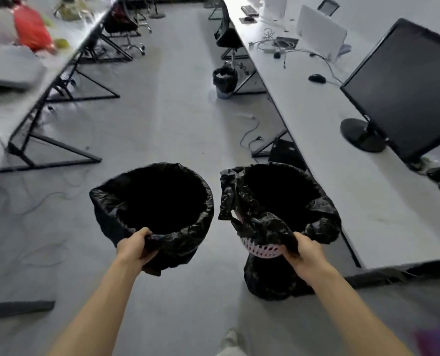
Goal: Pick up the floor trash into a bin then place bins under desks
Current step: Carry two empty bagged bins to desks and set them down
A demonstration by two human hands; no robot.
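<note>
Gripping two bins [188, 228] [263, 250] — two hands [134, 246] [304, 253] — third bin [224, 80] beyond.

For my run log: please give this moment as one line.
left hand: grips left bin | right hand: grips right bin | third bin: floor, by desk

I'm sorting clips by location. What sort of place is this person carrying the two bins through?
Most likely an open-plan office: long white desks line both sides of an aisle, a computer monitor and mouse sit on the right one, and wheeled office chairs stand further back.
</note>
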